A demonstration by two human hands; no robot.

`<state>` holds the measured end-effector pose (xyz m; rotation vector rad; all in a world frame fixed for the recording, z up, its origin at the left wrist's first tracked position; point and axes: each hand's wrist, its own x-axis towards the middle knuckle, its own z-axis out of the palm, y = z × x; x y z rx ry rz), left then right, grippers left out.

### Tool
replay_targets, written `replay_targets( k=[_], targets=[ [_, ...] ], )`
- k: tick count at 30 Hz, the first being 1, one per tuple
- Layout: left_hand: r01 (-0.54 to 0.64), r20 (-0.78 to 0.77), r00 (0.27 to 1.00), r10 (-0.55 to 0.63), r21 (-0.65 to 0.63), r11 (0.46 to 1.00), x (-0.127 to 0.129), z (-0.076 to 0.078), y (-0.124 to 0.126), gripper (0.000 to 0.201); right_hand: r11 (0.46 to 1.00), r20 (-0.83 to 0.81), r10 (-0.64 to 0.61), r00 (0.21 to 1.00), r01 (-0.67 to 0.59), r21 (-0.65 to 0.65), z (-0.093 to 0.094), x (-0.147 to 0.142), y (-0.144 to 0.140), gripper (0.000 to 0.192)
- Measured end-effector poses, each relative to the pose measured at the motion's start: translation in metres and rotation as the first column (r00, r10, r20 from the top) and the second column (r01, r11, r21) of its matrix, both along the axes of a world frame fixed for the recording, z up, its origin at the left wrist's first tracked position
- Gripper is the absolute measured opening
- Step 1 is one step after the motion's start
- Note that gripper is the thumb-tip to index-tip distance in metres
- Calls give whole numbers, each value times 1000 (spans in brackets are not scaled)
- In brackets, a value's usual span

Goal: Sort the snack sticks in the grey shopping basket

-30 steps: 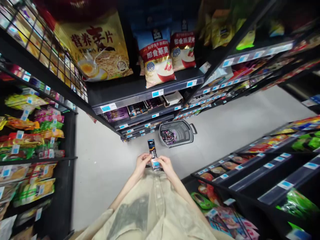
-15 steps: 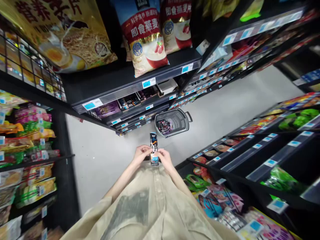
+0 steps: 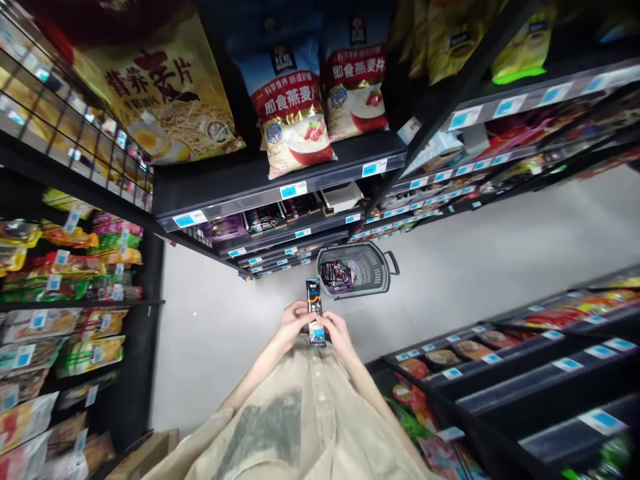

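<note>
Head view: just below the centre of the frame, the left hand [image 3: 294, 321] and the right hand [image 3: 337, 331] together grasp a slim dark snack packet [image 3: 315, 311], fingers pinched on its lower half, its top end standing upright above them. Just above, on the pale floor, sits a grey shopping basket [image 3: 367, 268] with dark packets inside. Oatmeal bags [image 3: 293, 110] stand on the black shelf [image 3: 260, 180] at upper centre.

Bright even overhead light, strong fisheye bend at edges, lower right corner blurred, prob. motion, shelf undersides dark
</note>
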<state>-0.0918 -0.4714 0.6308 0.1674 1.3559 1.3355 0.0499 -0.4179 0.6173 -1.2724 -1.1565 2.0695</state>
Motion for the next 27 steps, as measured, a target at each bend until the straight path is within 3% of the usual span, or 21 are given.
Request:
replay_targets(
  k=[5, 11, 13, 17, 21, 24, 27],
  targets=[
    [-26, -129, 991, 25, -10, 1000, 20, -1, 15, 46, 993, 17, 92, 996, -93, 78, -2, 22, 20, 53],
    [9, -355, 935, -13, -13, 1000, 56, -13, 33, 45, 989, 69, 55, 996, -64, 135, -25, 54, 34, 56],
    [46, -486, 873, -47, -14, 999, 68, -12, 35, 33, 986, 71, 21, 997, -33, 164, -34, 64, 37, 54],
    [214, -712, 679, -178, -40, 976, 89, -5, 35, 16, 982, 71, -51, 996, 37, 184, -41, 78, 47, 50],
    [334, -737, 630, -247, -31, 942, 101, 1, 36, 33, 985, 43, -19, 999, 11, 170, -32, 83, 55, 44],
    [308, -760, 609, -229, -40, 951, 100, 4, 40, 34, 985, 6, 24, 1000, -25, 169, -24, 81, 57, 46],
    [255, -744, 633, -214, -60, 965, 93, 9, 42, 40, 987, -23, 60, 998, -55, 151, -20, 77, 58, 49]
  ],
)
